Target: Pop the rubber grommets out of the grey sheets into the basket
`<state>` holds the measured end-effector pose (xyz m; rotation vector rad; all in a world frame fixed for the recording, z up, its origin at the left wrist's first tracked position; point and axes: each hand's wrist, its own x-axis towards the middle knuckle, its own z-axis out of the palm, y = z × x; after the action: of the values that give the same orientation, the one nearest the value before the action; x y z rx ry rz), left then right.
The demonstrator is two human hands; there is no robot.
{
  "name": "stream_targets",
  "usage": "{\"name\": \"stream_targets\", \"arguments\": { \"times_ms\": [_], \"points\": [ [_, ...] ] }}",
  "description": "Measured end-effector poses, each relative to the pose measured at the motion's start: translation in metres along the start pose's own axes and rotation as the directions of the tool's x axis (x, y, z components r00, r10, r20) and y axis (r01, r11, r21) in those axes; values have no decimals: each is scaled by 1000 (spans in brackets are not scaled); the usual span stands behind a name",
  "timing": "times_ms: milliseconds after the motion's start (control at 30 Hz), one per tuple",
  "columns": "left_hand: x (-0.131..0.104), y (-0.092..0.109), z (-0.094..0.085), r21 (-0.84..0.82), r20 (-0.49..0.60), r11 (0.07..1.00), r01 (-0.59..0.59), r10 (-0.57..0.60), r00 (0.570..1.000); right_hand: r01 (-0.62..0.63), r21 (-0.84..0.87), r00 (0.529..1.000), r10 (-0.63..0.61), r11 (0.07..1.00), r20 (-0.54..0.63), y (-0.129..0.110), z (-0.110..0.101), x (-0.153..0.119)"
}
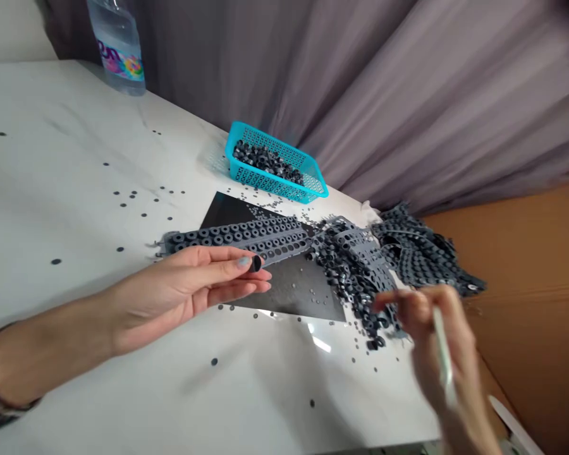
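Note:
My left hand point(189, 284) pinches a small black rubber cap point(255, 263) between thumb and fingertips. Its hollow end faces right. Just behind the hand, a grey rubber sheet of round caps point(237, 235) lies across a black mat point(289, 287). At the right, my right hand point(436, 335) is blurred, its fingers curled round a slim pale pen-like tool point(442, 351); the tool's tip cannot be made out. Beyond this hand sits a heap of loose black caps point(348, 272), with emptied grey sheeting point(370, 253) beside it.
A turquoise basket point(275, 183) stands at the back, part filled with black caps. More dark rubber sheets point(422, 253) are piled at the right, by a brown panel point(526, 272). A water bottle point(121, 57) stands back left. Small dark discs are scattered over the white table point(99, 265).

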<state>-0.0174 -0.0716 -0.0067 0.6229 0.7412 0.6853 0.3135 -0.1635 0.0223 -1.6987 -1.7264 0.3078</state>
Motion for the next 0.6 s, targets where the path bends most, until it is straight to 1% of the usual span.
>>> {"name": "stream_targets", "arguments": {
  "times_ms": [67,100,133,200,267,400,600],
  "points": [
    [-3,-2,2,-17,24,1000,10,-10,1000,71,105,994,-80,992,78,-45,48,7],
    [-3,-2,3,-22,35,1000,10,-9,999,93,155,986,-112,984,120,-63,67,12],
    [-4,-2,3,-22,49,1000,9,-8,999,123,212,974,-159,969,159,-77,82,18],
    [-4,-1,5,-14,77,1000,3,-2,997,147,289,963,-204,946,178,-91,100,27],
    [-4,0,5,4,108,1000,2,-2,994,159,325,955,-228,932,187,-91,106,31],
    [-6,0,5,31,160,1000,-3,-2,987,166,350,950,-246,922,195,-82,106,29],
    [-8,-2,6,18,153,1000,3,-6,988,179,376,951,-258,909,171,-82,112,24]
  ]
}}
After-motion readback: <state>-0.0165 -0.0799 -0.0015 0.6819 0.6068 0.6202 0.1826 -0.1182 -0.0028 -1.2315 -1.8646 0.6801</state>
